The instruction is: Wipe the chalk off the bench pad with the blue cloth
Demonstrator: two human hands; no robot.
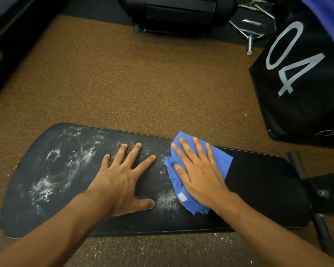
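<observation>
A right hand [199, 174] presses the blue cloth [218, 160] flat-fingered onto the black bench pad [258, 189]. The left hand [121, 178] rests splayed beside it, holding nothing. White chalk [46, 185] streaks the pad's left half.

We see our two forearms bare from the lower frame edge up to the wrists, with no sleeve reaching into view. Our left hand [121, 182], at about seven o'clock, wears no glove, ring or watch. Our right hand [198, 171], at about five o'clock, is equally bare, its short nails unpainted.
</observation>
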